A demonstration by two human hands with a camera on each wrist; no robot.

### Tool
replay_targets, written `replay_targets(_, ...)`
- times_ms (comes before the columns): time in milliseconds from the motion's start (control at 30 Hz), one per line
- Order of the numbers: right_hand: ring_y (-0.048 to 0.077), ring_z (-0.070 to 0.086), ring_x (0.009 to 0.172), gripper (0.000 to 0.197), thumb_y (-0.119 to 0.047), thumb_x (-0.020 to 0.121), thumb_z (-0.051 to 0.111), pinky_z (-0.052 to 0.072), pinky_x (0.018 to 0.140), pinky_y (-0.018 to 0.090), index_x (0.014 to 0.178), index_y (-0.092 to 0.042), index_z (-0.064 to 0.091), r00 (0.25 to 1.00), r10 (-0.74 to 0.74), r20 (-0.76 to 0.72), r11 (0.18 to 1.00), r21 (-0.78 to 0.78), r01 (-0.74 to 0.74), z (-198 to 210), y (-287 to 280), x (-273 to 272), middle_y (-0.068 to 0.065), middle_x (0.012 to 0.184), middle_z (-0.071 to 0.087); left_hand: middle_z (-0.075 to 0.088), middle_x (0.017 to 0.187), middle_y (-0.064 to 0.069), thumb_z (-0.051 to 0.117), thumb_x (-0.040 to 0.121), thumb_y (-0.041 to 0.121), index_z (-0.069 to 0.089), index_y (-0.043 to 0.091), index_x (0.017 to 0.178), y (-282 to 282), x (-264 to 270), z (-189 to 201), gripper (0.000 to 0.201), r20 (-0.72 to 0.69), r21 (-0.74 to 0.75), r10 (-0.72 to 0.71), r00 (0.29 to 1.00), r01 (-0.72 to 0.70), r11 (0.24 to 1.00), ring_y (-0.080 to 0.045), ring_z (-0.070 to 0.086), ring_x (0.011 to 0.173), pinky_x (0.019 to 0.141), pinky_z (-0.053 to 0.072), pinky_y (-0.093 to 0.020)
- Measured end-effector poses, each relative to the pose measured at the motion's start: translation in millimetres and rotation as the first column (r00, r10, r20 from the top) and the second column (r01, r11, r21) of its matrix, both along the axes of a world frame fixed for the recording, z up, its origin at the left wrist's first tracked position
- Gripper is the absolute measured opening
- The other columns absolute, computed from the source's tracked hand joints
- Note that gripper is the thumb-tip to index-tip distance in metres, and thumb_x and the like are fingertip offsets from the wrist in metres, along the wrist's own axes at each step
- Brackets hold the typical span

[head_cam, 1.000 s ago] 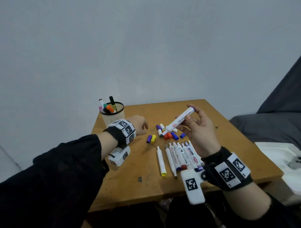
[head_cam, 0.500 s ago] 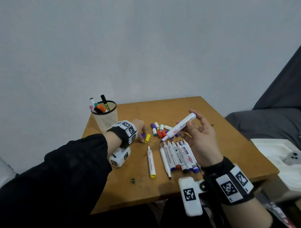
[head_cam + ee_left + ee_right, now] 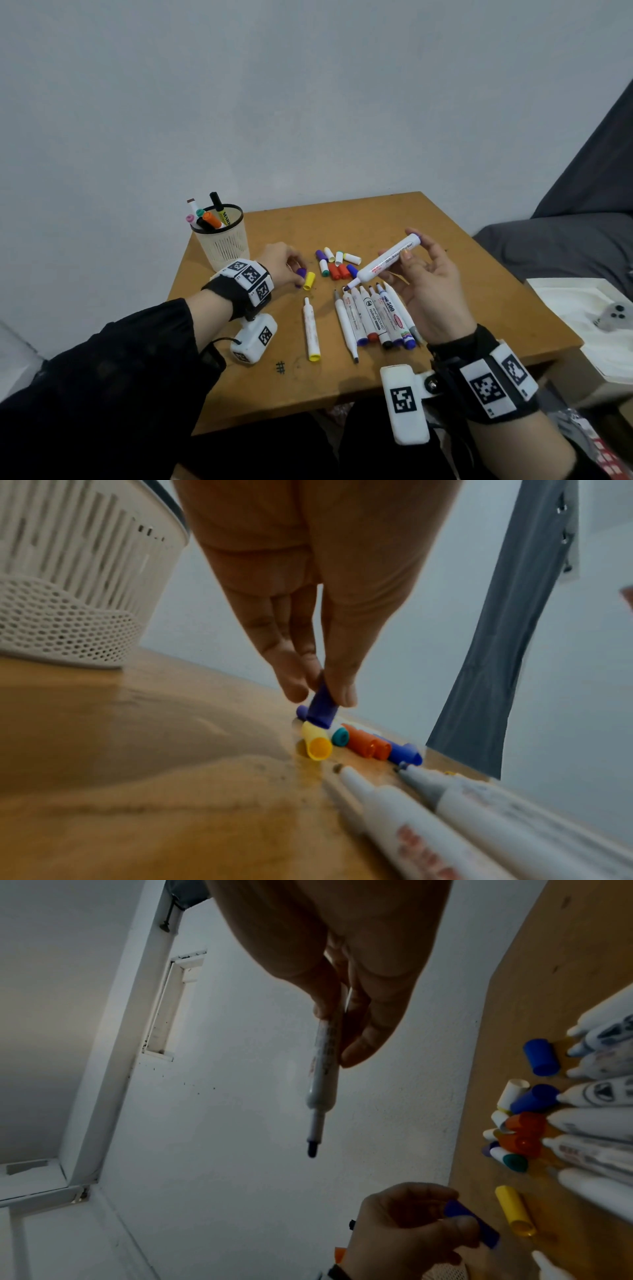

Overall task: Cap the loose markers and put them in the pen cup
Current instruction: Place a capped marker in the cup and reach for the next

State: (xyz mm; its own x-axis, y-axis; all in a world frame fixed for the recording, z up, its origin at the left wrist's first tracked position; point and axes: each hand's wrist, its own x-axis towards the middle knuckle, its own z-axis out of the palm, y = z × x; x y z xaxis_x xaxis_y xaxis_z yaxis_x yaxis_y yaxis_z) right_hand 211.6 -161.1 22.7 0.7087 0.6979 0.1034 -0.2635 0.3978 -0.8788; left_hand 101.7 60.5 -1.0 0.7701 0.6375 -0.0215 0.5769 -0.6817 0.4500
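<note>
My right hand (image 3: 416, 262) holds an uncapped white marker (image 3: 387, 262) (image 3: 323, 1074) above the table, its dark tip pointing down-left. My left hand (image 3: 291, 265) (image 3: 318, 693) pinches a purple cap (image 3: 321, 710) (image 3: 471, 1223) (image 3: 301, 273) just above the tabletop, beside a yellow cap (image 3: 309, 281) (image 3: 316, 744). Several loose caps (image 3: 337, 263) lie in a cluster mid-table. A row of uncapped markers (image 3: 373, 317) lies in front of them, and one yellow-ended marker (image 3: 311, 330) lies apart on the left. The white mesh pen cup (image 3: 222, 240) (image 3: 68, 593) stands at the back left with several capped markers in it.
The wooden table (image 3: 479, 291) stands against a pale wall. A grey sofa (image 3: 565, 240) is to the right, with a white tray (image 3: 582, 318) holding a small grey object beside the table. A small ink mark (image 3: 280, 367) is near the front edge.
My left hand moved right from near the cup to the caps and picked up the purple cap. The right hand kept the marker raised, shifting only slightly.
</note>
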Motion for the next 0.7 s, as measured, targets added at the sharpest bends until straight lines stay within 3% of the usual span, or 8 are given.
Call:
replay_targets(133, 0.019, 0.068, 0.079, 0.030, -0.002, 0.096, 0.042, 0.055, 0.084, 0.040, 0.122, -0.015, 0.049, 1.000, -0.005, -0.028, 1.000, -0.005, 0.005, -4, -1, -5, 0.011, 0.084, 0.067, 0.064, 0.081, -0.003, 0.080, 0.068, 0.010, 0.061, 0.016, 0.080, -8, -15, 1, 0.023, 0.193, -0.190, 0.110, 0.975, -0.072, 0.979, -0.010, 0.055, 0.065, 0.072, 0.052, -0.030)
replay_targets(233, 0.021, 0.068, 0.080, 0.029, -0.001, 0.095, 0.044, 0.058, 0.080, 0.037, 0.121, -0.013, 0.048, 0.998, -0.017, -0.064, 1.000, 0.012, 0.018, -5, -2, -11, 0.011, 0.082, 0.069, 0.065, 0.079, -0.003, 0.081, 0.067, 0.009, 0.059, 0.018, 0.076, -17, -29, -2, 0.025, 0.276, -0.324, 0.148, 0.950, -0.054, 0.945, -0.012, 0.059, 0.066, 0.073, 0.053, -0.032)
replay_targets(333, 0.019, 0.069, 0.077, 0.028, 0.002, 0.094, 0.045, 0.060, 0.073, 0.032, 0.119, -0.011, 0.045, 0.993, -0.051, -0.106, 0.998, 0.042, 0.056, -5, -2, -16, 0.011, 0.085, 0.065, 0.068, 0.079, -0.007, 0.081, 0.066, 0.009, 0.058, 0.012, 0.077, -33, -44, -1, 0.025, 0.387, -0.423, 0.176, 0.905, 0.005, 0.906, -0.017, 0.064, 0.068, 0.066, 0.055, -0.028)
replay_targets(500, 0.015, 0.071, 0.072, 0.027, 0.003, 0.093, 0.047, 0.058, 0.066, 0.026, 0.117, -0.009, 0.043, 0.989, -0.097, -0.111, 0.993, 0.062, 0.104, -8, 1, -24, 0.007, 0.084, 0.064, 0.068, 0.079, -0.011, 0.078, 0.064, 0.003, 0.055, 0.007, 0.072, -62, -65, 12, 0.025, 0.605, -0.483, 0.231, 0.762, 0.121, 0.867, -0.024, 0.065, 0.071, 0.058, 0.054, -0.020)
replay_targets(700, 0.024, 0.069, 0.088, 0.028, 0.000, 0.094, 0.046, 0.059, 0.079, 0.035, 0.120, -0.010, 0.043, 0.994, -0.072, -0.088, 0.992, 0.092, 0.080, -5, 0, -38, 0.008, 0.091, 0.066, 0.067, 0.082, -0.011, 0.073, 0.068, -0.005, 0.054, 0.003, 0.073, -83, -78, 21, 0.021, 0.681, -0.492, 0.233, 0.694, 0.199, 0.847, -0.023, 0.064, 0.070, 0.054, 0.052, -0.018)
